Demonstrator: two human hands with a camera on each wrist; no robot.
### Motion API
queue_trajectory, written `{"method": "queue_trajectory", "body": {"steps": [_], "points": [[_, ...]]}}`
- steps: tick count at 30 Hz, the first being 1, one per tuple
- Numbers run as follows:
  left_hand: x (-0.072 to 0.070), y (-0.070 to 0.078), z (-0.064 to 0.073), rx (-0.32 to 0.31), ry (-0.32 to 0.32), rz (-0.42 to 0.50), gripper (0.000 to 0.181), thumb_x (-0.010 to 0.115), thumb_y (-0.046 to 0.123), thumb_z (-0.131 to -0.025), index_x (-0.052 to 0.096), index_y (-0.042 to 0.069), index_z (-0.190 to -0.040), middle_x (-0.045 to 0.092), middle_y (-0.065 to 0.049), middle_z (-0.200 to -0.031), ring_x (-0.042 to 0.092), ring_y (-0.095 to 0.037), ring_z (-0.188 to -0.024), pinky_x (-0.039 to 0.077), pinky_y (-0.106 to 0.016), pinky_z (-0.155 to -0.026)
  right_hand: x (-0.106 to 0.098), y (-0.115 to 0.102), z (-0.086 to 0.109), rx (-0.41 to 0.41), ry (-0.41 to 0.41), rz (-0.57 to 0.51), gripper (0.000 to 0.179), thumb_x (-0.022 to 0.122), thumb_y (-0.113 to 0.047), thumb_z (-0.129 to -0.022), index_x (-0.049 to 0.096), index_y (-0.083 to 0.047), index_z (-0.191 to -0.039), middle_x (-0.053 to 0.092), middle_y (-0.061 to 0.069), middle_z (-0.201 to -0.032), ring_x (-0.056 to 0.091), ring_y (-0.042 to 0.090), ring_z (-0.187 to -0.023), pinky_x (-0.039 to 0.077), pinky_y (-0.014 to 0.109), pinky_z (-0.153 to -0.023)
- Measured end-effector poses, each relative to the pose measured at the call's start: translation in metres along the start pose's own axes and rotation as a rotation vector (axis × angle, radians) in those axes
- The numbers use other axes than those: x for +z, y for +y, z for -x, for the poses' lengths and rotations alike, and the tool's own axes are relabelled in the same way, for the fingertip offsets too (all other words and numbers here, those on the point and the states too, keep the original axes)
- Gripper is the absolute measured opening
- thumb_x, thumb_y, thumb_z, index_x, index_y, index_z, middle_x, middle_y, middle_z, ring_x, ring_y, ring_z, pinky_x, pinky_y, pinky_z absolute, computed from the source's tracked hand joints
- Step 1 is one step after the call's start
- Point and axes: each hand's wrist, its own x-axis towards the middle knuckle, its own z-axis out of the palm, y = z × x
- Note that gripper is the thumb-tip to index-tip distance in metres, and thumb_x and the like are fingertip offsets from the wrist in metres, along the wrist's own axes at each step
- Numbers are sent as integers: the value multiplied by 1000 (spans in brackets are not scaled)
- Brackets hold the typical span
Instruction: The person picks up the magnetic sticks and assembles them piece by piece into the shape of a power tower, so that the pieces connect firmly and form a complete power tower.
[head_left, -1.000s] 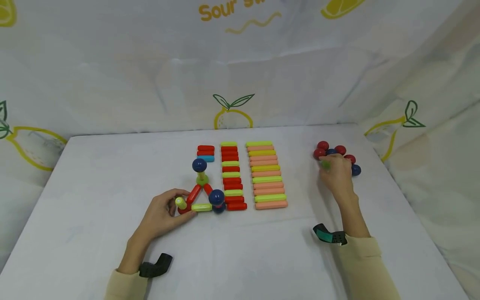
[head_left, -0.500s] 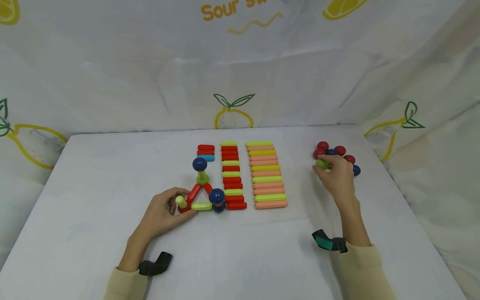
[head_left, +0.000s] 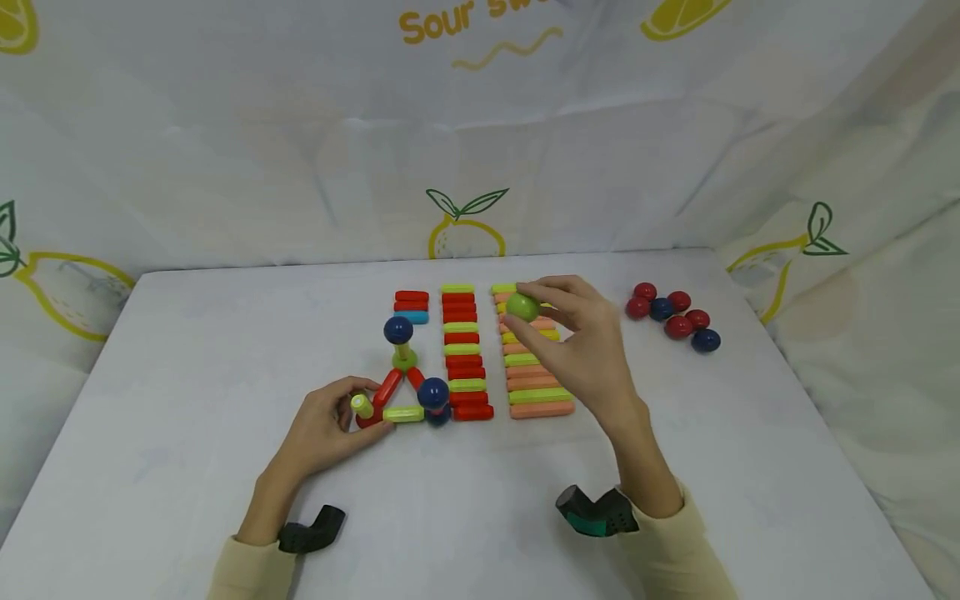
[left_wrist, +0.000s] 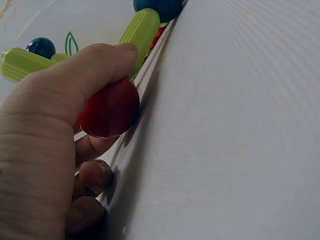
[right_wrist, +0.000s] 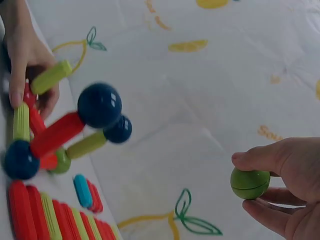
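Observation:
My left hand holds the near-left corner of a triangular frame of rods and balls, thumb and fingers around its red ball. From that ball a yellow-green rod stands up. A blue ball tops the upright at the far corner, over a green ball. Another blue ball tops the right corner's red upright. My right hand pinches a loose green ball between thumb and fingers, raised over the long rods.
Short red and yellow-green rods lie in a column right of the frame. Beyond them is a column of longer rods. Two red rods and a blue rod lie behind the frame. Red and blue balls cluster at the far right.
My right hand has lifted the green ball from the cluster and carried it left, over the long rods. The left hand has stayed at the frame's corner.

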Motion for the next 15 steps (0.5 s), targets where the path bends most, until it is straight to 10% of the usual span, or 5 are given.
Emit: {"method": "queue_trajectory", "body": {"steps": [9, 15], "points": [[-1, -2, 0, 70, 11, 46, 52, 92, 21, -72, 69, 15, -118, 52, 10, -69, 41, 0, -54, 38, -20, -48, 62, -57, -1, -256, -177, -99, 34, 85, -13, -83, 77, -2, -115, 72, 9, -108, 69, 18, -99, 58, 20, -81], [-2, -5, 3, 112, 6, 96, 45, 90, 14, -74, 66, 17, -112, 51, 9, -69, 38, 1, -51, 37, -20, -45, 96, -75, 10, -281, -301, -95, 34, 84, -13, -85, 76, -3, -116, 71, 9, -112, 67, 19, -104, 55, 13, -82]]}}
